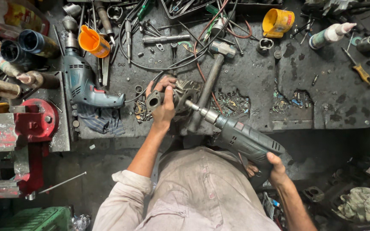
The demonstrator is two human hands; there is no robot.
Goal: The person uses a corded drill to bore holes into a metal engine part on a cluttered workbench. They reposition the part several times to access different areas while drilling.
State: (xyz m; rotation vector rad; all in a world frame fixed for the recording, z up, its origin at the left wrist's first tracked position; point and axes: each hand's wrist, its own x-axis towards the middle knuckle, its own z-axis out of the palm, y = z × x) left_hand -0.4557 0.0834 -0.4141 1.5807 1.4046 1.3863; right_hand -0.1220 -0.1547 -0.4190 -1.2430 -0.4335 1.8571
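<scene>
left hand [163, 109]: clenched round grey cast-metal part [177, 99]
right hand [275, 169]: grasping dark grey power drill [240, 139], bit against part

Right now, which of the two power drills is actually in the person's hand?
The grey drill, gripped by the right hand; the blue drill lies untouched on the bench.

1 head view, straight down (close) over workbench [322, 98]
</scene>
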